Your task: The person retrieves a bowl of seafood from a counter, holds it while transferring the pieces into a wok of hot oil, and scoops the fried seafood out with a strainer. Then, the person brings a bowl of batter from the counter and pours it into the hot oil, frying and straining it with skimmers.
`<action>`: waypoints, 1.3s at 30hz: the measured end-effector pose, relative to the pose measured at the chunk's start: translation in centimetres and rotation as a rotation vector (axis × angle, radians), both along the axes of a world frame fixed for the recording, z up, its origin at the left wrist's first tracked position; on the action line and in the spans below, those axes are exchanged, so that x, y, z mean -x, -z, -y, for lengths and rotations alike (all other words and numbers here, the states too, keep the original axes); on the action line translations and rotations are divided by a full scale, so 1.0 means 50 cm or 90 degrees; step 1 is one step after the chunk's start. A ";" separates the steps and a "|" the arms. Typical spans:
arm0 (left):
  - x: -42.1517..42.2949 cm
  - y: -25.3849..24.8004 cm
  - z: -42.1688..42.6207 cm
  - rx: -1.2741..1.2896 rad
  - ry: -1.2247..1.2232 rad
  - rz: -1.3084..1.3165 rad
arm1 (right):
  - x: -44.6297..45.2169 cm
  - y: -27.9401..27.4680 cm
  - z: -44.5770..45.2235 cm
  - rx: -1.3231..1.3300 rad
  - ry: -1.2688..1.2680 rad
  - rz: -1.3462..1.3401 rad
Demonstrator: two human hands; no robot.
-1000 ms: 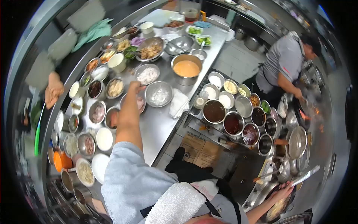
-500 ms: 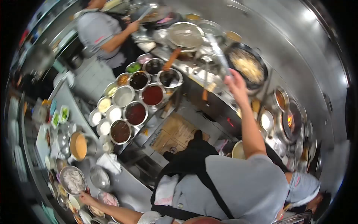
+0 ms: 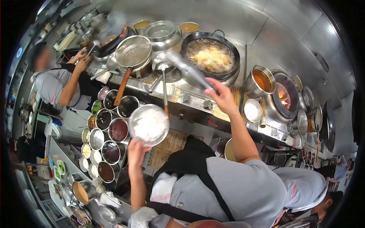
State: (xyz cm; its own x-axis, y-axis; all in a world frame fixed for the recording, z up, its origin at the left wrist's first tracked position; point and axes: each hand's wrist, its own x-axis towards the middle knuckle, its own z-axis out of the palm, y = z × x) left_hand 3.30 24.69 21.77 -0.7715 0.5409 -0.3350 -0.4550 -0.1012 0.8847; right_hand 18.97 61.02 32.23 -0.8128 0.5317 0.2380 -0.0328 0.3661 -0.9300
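A round metal bowl (image 3: pixel 162 133) is tilted in my left hand (image 3: pixel 137 152), gripped at its near edge over the sauce pots. White food (image 3: pixel 149 123), blurred by motion, fills it; its kind I cannot make out. My right hand (image 3: pixel 222 98) is closed around the end of a long metal utensil that looks like tongs (image 3: pixel 188 70), its far end smeared. Beyond that hand, a black wok (image 3: pixel 235 62) holds bubbling oil with pale yellow pieces (image 3: pixel 212 57) frying in it. A ladle with a wooden handle (image 3: pixel 166 108) rests to the left of the wok.
Sauce pots (image 3: pixel 118 130) crowd the cart at left. A strainer (image 3: pixel 133 51) lies over a pot, its handle sticking out. Burner flames (image 3: pixel 283 95) show beside a pot of orange liquid (image 3: pixel 262 79) at right. A co-worker (image 3: pixel 61 85) cooks at far left; another person (image 3: pixel 304 186) is at lower right.
My left hand has lifted the bowl from the left counter and carried it rightward over the pots. The view has turned toward the stove. My right hand still grips the tongs.
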 end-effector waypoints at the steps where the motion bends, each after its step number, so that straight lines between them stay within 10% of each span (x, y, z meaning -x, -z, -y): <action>1: -0.004 0.003 -0.077 0.021 0.053 0.023 | -0.017 0.016 -0.032 0.060 0.078 -0.017; 15: -0.009 0.334 -0.574 0.041 0.349 0.192 | -0.188 0.415 -0.032 0.106 0.446 0.086; 22: 0.025 0.270 -0.564 0.105 0.476 0.235 | -0.189 0.605 0.029 -0.004 0.609 0.375; 25: 0.032 0.279 -0.561 0.125 0.524 0.263 | -0.173 0.595 0.013 0.122 0.585 0.432; 27: 0.043 0.262 -0.563 0.182 0.658 0.273 | -0.145 0.526 0.024 -0.086 0.682 0.653; 31: 0.079 0.178 -0.489 0.122 0.893 0.132 | -0.113 0.479 0.033 -0.260 0.663 0.328; 37: 0.237 0.023 -0.337 0.047 0.876 -0.039 | 0.186 0.399 0.125 0.351 0.192 0.088; 39: 0.312 -0.034 -0.277 -0.023 0.622 -0.176 | 0.309 0.326 0.152 0.606 0.050 0.102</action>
State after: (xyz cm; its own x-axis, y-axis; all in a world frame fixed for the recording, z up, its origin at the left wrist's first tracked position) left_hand -12.29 38.56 23.49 -0.0339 0.9826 -0.1828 -0.1324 0.1768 0.9753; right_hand 3.51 53.41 15.94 -0.7523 0.4985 -0.4306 0.1119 -0.5474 -0.8293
